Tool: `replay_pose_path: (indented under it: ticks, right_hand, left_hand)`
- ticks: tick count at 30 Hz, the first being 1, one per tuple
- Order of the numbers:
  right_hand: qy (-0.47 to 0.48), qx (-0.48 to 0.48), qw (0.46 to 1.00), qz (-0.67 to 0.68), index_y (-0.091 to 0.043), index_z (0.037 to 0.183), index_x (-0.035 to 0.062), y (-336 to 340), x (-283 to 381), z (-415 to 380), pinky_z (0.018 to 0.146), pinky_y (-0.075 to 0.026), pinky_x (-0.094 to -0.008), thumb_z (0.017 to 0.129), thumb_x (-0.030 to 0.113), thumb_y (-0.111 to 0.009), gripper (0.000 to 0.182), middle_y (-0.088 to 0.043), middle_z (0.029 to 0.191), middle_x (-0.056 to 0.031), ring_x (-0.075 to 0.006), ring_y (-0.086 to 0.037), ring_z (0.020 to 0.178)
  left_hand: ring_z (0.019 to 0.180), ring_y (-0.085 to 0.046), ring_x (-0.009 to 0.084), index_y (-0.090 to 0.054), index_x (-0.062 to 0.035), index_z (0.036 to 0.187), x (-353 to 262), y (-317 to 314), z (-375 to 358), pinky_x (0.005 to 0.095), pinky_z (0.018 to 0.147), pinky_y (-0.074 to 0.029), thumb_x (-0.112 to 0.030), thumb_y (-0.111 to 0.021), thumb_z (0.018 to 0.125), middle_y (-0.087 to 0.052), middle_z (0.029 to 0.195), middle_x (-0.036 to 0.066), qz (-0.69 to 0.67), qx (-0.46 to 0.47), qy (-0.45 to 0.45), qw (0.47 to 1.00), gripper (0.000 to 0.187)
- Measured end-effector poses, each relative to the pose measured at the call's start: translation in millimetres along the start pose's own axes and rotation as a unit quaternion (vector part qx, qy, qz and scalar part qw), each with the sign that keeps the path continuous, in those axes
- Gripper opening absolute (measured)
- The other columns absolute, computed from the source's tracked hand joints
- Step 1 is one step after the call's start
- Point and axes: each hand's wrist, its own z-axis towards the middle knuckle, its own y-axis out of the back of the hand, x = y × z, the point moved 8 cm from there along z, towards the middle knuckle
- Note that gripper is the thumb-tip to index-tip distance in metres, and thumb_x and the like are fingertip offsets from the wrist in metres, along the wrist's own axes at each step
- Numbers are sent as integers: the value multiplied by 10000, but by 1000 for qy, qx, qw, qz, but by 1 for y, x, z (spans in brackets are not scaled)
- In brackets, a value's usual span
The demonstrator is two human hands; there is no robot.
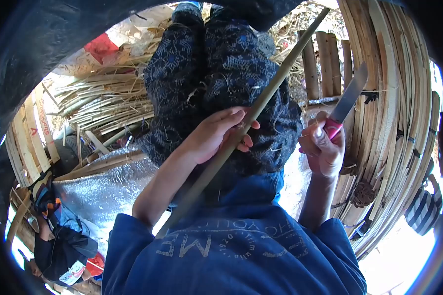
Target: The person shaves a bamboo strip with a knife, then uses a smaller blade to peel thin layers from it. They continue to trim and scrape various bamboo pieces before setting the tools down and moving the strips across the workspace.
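Note:
My left hand is wrapped round a long greenish-tan bamboo stick. The stick slants across my lap, its near end against my blue shirt and its far end up at the top right. In my right hand is a knife with a red handle and a broad blade. Its blade points up and away to the right, apart from the stick. Patterned dark trousers cover my legs beneath the stick, with small shavings caught on the cloth.
A tall bundle of split wooden strips stands close on my right. To the left lies a pile of thin strips beside a silvery sheet. Another person in a black shirt is at the lower left.

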Motion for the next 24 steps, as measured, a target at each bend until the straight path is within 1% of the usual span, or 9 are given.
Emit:
replay_pose_path:
  ticks: [1,7,9,10,11,14,19,21,24]
  right_hand:
    - [4,11,1000,-26,-461,893,42,0,1,-4,369,-170,-225,862,122,-616,177,-359,533,22,-39,-261,371]
    - [81,-112,990,-36,-563,940,39,47,42,-18,331,-170,-217,888,144,-589,120,-363,512,69,-30,-292,379]
    - [87,-309,918,-233,-577,1011,30,83,61,-21,363,-185,-201,909,184,-572,184,-355,499,73,-16,-286,406]
    - [56,-368,793,-483,-546,1115,37,90,73,-23,424,-220,-208,920,234,-564,278,-371,516,57,-19,-286,458]
    - [58,-370,791,-484,-546,1115,37,92,71,-21,424,-220,-208,920,234,-564,278,-371,516,57,-19,-286,458]
    - [12,-302,765,-569,-455,1180,90,73,44,-12,532,-330,-263,927,244,-551,311,-465,620,6,-71,-382,569]
    - [1,5,871,-491,-503,985,27,-15,-23,-4,543,-436,-337,909,114,-549,125,-591,677,-154,-213,-593,587]
    - [8,57,849,-525,-535,911,18,-32,-36,-2,529,-444,-390,881,82,-564,76,-584,675,-198,-364,-615,626]
    - [24,37,866,-498,-541,903,19,-30,-45,3,525,-441,-392,880,79,-564,68,-573,643,-185,-359,-606,598]
  left_hand:
    - [772,-624,194,-412,26,1280,1,-1,0,311,688,-548,-252,-392,974,-564,1070,135,-4,1,3,1000,414]
    - [878,-639,231,-378,30,1305,-1,0,4,324,738,-552,-162,-395,961,-562,1124,149,43,-5,9,999,394]
    - [971,-622,259,-345,33,1337,-2,-5,2,343,807,-535,-133,-387,949,-544,1189,170,15,5,12,1000,424]
    - [971,-622,259,-345,33,1337,-2,-6,1,343,807,-535,-133,-387,949,-544,1189,170,16,9,12,1000,424]
    - [1013,-604,272,-327,34,1350,-3,-6,-1,351,839,-522,-108,-377,935,-529,1215,180,4,19,8,1000,442]
    - [1083,-565,278,-306,35,1370,-2,-4,-8,365,892,-498,-52,-356,907,-501,1246,181,3,20,-3,1000,474]
    - [1157,-514,271,-235,25,1403,2,1,-15,366,911,-493,15,-336,861,-453,1299,177,12,32,-20,999,551]
    - [1141,-531,320,-143,-24,1436,6,0,-17,373,842,-532,25,-372,761,-361,1376,193,50,21,-5,999,715]
    - [1078,-578,320,-126,-42,1433,-3,-8,-24,297,634,-572,17,-389,757,-354,1372,194,84,7,-18,996,727]
